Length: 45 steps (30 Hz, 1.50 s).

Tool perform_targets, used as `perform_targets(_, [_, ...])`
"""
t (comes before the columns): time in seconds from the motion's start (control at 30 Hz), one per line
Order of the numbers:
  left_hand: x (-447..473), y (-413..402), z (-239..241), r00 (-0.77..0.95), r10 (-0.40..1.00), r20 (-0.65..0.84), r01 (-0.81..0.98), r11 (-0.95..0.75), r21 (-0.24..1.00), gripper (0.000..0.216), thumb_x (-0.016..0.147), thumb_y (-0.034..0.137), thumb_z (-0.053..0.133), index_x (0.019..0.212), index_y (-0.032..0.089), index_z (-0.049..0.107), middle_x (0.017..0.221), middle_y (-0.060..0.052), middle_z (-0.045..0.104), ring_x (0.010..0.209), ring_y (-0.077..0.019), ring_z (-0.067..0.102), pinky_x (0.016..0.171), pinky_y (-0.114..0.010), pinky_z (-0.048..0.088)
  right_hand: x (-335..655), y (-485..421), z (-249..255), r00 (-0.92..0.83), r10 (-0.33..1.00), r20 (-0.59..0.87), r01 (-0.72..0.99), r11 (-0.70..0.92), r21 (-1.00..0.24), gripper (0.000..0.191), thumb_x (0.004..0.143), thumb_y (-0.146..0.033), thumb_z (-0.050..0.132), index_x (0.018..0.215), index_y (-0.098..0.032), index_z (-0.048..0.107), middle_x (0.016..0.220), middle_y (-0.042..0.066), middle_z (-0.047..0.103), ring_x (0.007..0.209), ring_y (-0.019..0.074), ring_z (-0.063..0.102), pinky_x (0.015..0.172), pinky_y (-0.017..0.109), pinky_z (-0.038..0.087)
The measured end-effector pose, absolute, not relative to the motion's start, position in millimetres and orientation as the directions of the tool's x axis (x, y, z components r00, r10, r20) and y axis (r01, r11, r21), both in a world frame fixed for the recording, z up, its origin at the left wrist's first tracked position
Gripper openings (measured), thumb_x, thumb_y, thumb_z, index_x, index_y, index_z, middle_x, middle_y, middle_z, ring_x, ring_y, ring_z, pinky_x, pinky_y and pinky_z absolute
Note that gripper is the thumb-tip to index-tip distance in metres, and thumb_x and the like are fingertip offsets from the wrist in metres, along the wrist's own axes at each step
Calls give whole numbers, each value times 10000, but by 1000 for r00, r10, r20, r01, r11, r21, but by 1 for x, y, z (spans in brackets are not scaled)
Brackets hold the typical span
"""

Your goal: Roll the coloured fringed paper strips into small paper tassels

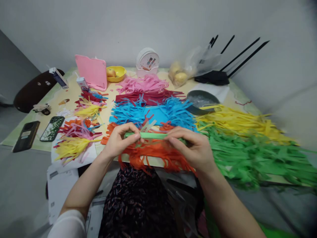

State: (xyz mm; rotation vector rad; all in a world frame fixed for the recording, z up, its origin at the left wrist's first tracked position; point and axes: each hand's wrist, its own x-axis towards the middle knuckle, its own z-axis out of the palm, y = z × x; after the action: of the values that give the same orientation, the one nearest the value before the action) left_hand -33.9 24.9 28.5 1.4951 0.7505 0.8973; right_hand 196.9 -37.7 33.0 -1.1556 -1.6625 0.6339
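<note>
Between my two hands a narrow light-green strip (154, 136), perhaps paper, is stretched level above the table. My left hand (125, 137) pinches its left end between thumb and fingers. The right end sits in the closed fingers of my right hand (189, 145). Right under the strip lies orange fringed paper (153, 150), partly hidden by my hands. Blue fringed paper (155, 114) spreads just behind it, with dark red fringe (148, 97) and pink fringe (143, 83) farther back. Green fringe (252, 155) and yellow fringe (242, 124) lie to the right.
Multicoloured tassel bundles (74, 147) lie at left, near two phones (52, 129). At the back stand a pink tablet case (91, 71), a yellow bowl (120, 73), a white round container (147, 61), a bag of fruit (180, 75) and a black router (213, 78). A dark bowl (203, 100) sits right of centre.
</note>
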Motion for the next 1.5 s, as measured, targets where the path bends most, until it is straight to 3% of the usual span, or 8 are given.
perform_targets(0.13, [-33,22,36,499,840,214,180,-342,922,175,868,291,650,992,181,598,819,-26,727,768,-150,678,740,-253,490,195,-41,37,-52,906,421,573,372,-730,217,911,-274,597,1106,-242,689,1088,77,746,995,235,699,863,365,547])
perform_targets(0.27, [-30,24,36,520,802,293,349,-513,784,86,880,221,599,929,177,655,869,-28,720,819,-158,662,768,-255,471,194,-39,36,-44,902,430,633,358,-687,130,909,-254,583,963,-219,696,974,71,756,940,230,704,848,360,543])
perform_targets(0.47, [-28,25,30,507,849,151,45,-201,979,138,868,288,646,914,160,623,789,-36,731,727,-157,694,692,-251,519,192,-36,31,31,973,228,289,209,-934,114,863,-311,661,903,-208,687,793,20,734,688,167,707,670,280,566])
perform_targets(0.7, [-25,23,22,473,872,124,-89,-93,992,183,849,231,664,970,178,792,815,-60,770,760,-159,702,729,-252,532,190,-30,24,69,982,175,13,175,-985,89,811,-292,717,805,-232,782,757,26,754,665,151,699,628,250,566])
perform_targets(0.97, [-41,32,30,589,787,182,17,-237,971,165,833,221,633,846,168,789,865,-92,762,822,-196,682,770,-306,524,191,-24,30,0,895,445,226,434,-872,219,800,-90,582,760,-211,760,747,19,764,709,141,711,675,240,564])
perform_targets(1.13, [-51,30,71,646,721,251,358,-576,735,200,901,280,607,781,183,733,1105,-98,743,1100,-247,593,997,-406,428,193,-27,48,-272,637,721,452,746,-489,271,831,-29,515,858,-201,722,822,35,763,789,133,716,791,252,570])
perform_targets(1.3, [-36,30,69,741,627,242,367,-679,635,212,916,319,620,1050,216,747,971,-70,735,955,-198,629,872,-324,468,195,-29,52,-462,516,721,481,829,-285,209,895,-82,516,930,-177,699,889,74,757,861,149,703,861,275,559])
perform_targets(1.5, [-30,36,43,697,496,517,462,-863,204,155,943,183,565,989,213,710,824,-16,748,884,-184,611,911,-394,374,206,-21,56,-427,835,345,509,538,-672,364,916,-272,556,1256,-168,636,1231,124,698,1118,227,659,951,366,523])
